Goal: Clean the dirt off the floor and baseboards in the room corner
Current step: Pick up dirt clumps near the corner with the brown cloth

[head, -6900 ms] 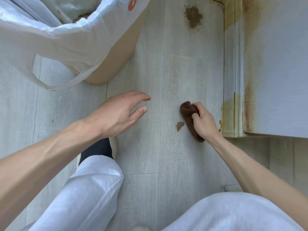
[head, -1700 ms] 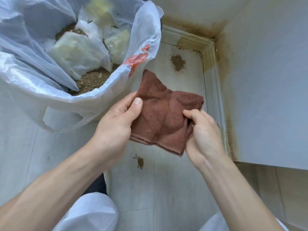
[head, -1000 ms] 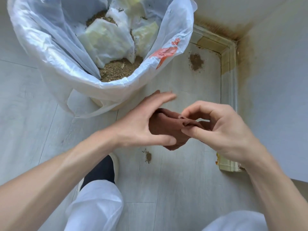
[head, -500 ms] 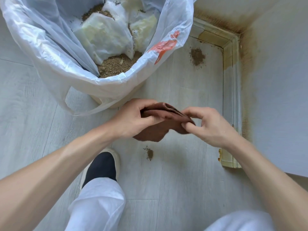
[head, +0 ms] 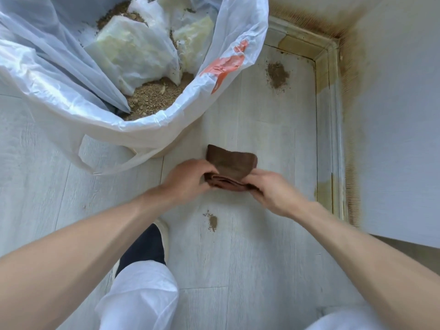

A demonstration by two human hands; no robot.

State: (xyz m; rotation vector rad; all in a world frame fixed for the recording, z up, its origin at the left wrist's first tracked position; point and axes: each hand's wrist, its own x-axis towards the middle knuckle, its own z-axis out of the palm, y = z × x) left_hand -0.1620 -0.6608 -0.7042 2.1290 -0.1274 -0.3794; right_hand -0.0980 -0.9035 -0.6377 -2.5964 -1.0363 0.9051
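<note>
A pale wood-grain plank floor (head: 250,270) is seen from above, running into the room corner at upper right. The white baseboards (head: 334,129) are smeared with yellow-brown stains, and the walls (head: 400,115) above them are shaded rusty brown along the bottom edge. A loose, sandy dirt pile (head: 277,75) lies near the corner; a smaller dirt spot (head: 212,221) lies nearer, just below the hands. A brown terry cloth (head: 229,166), folded over in soft layers, is held up over the floor between both hands: its left end is gripped by the left hand (head: 188,178), its right end pinched by the right hand (head: 271,189). At upper left, a bin (head: 176,141) lined with a thin, crinkled white bag (head: 59,96) is seen holding gritty soil.
</note>
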